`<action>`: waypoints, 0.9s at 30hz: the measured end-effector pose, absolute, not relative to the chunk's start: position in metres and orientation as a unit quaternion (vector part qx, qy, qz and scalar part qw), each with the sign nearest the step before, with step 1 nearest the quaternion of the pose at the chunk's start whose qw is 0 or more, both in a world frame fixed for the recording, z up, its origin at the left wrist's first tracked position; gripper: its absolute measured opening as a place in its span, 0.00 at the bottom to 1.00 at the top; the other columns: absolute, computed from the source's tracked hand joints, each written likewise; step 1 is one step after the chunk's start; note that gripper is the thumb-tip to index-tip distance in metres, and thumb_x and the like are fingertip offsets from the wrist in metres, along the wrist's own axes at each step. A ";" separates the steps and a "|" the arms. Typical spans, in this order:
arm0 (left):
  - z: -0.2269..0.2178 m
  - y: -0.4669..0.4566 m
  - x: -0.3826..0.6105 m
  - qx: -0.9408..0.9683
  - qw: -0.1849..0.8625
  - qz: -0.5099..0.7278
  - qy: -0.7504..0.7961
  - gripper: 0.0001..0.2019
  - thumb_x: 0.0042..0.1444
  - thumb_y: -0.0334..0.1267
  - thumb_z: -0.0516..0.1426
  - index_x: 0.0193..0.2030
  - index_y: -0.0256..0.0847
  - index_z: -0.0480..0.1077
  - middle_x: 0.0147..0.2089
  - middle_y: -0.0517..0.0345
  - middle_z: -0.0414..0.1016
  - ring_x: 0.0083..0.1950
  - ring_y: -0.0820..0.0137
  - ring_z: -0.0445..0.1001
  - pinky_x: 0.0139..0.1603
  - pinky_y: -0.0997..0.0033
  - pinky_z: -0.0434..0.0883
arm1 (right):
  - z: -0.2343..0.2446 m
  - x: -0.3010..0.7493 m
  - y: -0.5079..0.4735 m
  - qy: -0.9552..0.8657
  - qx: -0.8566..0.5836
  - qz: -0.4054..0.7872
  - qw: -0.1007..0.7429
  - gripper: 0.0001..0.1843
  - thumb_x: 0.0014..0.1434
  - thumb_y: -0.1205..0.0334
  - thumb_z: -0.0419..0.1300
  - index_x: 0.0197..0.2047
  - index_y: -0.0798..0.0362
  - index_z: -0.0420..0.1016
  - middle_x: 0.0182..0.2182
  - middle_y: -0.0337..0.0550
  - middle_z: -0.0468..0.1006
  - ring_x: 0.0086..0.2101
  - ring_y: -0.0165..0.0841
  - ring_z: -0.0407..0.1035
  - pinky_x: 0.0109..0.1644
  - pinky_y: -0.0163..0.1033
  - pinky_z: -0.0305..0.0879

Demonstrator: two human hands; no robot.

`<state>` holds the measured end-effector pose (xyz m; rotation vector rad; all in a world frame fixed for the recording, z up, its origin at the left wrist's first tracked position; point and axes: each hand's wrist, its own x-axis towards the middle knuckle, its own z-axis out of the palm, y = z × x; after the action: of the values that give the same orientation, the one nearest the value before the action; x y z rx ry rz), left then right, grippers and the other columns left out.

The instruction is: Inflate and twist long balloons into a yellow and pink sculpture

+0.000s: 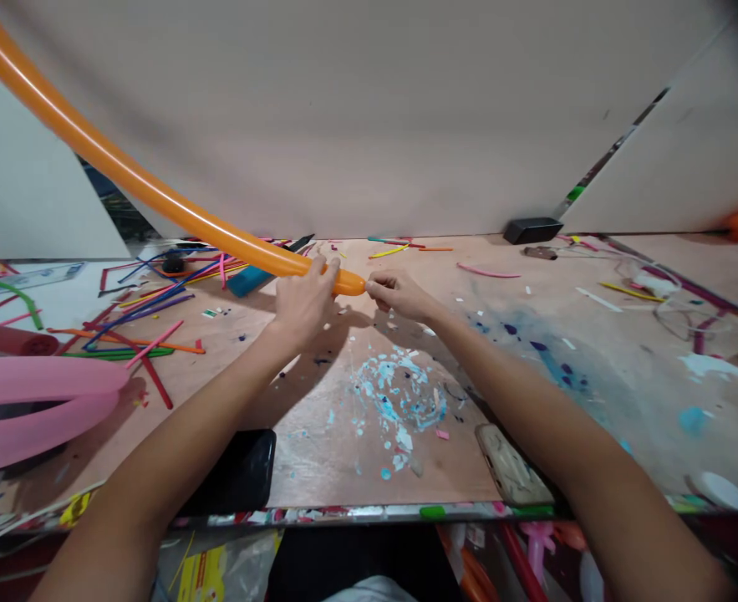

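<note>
A long inflated orange balloon (174, 207) runs from the upper left down to the middle of the view, over the table. My left hand (307, 299) is closed around it near its lower right end, fingers lying over the top. At that end, my right hand (399, 294) pinches the tip of the balloon between thumb and fingers. Whether the tip is knotted is too small to tell. Behind my left hand, a blue cylinder (251, 280), perhaps a pump, lies on the table.
Several uninflated balloons (149, 309) lie scattered at the left, beside an inflated pink balloon (43, 405). A black phone-like slab (236, 470) and a worn phone case (511, 464) lie at the front edge. A black box (532, 230) stands against the back panel (369, 117).
</note>
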<state>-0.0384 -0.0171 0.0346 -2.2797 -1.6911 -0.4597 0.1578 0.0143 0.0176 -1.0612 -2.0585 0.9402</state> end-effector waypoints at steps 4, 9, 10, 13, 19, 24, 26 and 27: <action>0.018 0.002 -0.051 -0.822 0.076 -0.219 -0.520 0.25 0.61 0.31 0.50 0.66 0.44 0.57 0.73 0.44 0.52 0.61 0.51 0.70 0.51 0.54 0.73 | 0.015 0.156 0.014 -0.787 -0.400 0.347 0.318 0.16 0.63 0.55 0.51 0.26 0.54 0.63 0.19 0.33 0.63 0.21 0.25 0.58 0.26 0.32 0.52; -0.011 0.022 -0.063 -0.862 -0.049 -0.331 -0.381 0.29 0.57 0.33 0.57 0.66 0.41 0.57 0.75 0.44 0.45 0.71 0.56 0.57 0.64 0.57 0.67 | 0.012 0.152 0.013 -0.786 -0.389 0.362 0.316 0.17 0.63 0.55 0.51 0.25 0.54 0.64 0.19 0.35 0.65 0.21 0.26 0.60 0.27 0.33 0.53; -0.014 0.024 -0.063 -0.866 -0.063 -0.345 -0.355 0.32 0.56 0.34 0.58 0.67 0.40 0.56 0.75 0.43 0.44 0.72 0.55 0.55 0.66 0.55 0.64 | 0.012 0.151 0.014 -0.781 -0.387 0.376 0.315 0.17 0.63 0.55 0.52 0.25 0.53 0.63 0.19 0.36 0.65 0.21 0.26 0.60 0.27 0.34 0.54; -0.017 0.026 -0.060 -0.861 -0.117 -0.386 -0.309 0.36 0.55 0.33 0.57 0.70 0.42 0.50 0.75 0.44 0.44 0.75 0.56 0.47 0.72 0.49 0.53 | 0.009 0.151 0.014 -0.743 -0.371 0.455 0.321 0.16 0.61 0.53 0.54 0.25 0.53 0.64 0.19 0.36 0.65 0.21 0.26 0.60 0.27 0.34 0.55; 0.000 0.023 -0.056 -0.842 -0.249 -0.396 -0.270 0.36 0.52 0.38 0.61 0.68 0.47 0.55 0.73 0.48 0.49 0.74 0.52 0.47 0.70 0.46 0.54 | 0.015 0.153 0.014 -0.633 -0.286 0.615 0.373 0.17 0.51 0.53 0.63 0.24 0.51 0.59 0.16 0.29 0.58 0.17 0.23 0.53 0.23 0.33 0.50; 0.005 0.018 -0.051 -0.819 -0.274 -0.419 -0.281 0.31 0.50 0.28 0.53 0.63 0.41 0.62 0.65 0.44 0.62 0.64 0.58 0.66 0.59 0.57 0.72 | 0.018 0.155 0.015 -0.666 -0.295 0.580 0.364 0.15 0.54 0.52 0.61 0.25 0.53 0.64 0.15 0.32 0.64 0.17 0.24 0.56 0.23 0.33 0.53; 0.005 0.016 -0.048 -0.829 -0.188 -0.414 -0.326 0.31 0.48 0.24 0.52 0.62 0.36 0.63 0.63 0.42 0.65 0.64 0.59 0.66 0.61 0.57 0.69 | 0.016 0.154 0.016 -0.668 -0.301 0.573 0.366 0.16 0.54 0.52 0.61 0.25 0.52 0.63 0.15 0.32 0.63 0.16 0.24 0.56 0.23 0.33 0.53; 0.005 0.015 -0.046 -0.835 -0.138 -0.402 -0.351 0.31 0.48 0.23 0.52 0.63 0.34 0.63 0.63 0.41 0.65 0.65 0.58 0.65 0.63 0.57 0.68 | 0.015 0.153 0.016 -0.669 -0.303 0.570 0.368 0.16 0.54 0.51 0.60 0.24 0.52 0.62 0.15 0.32 0.63 0.16 0.23 0.56 0.23 0.33 0.53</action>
<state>-0.0462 0.0152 0.0047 -2.8803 -1.2104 -1.3871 0.1532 0.0158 0.0154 -0.7787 -1.7176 1.4634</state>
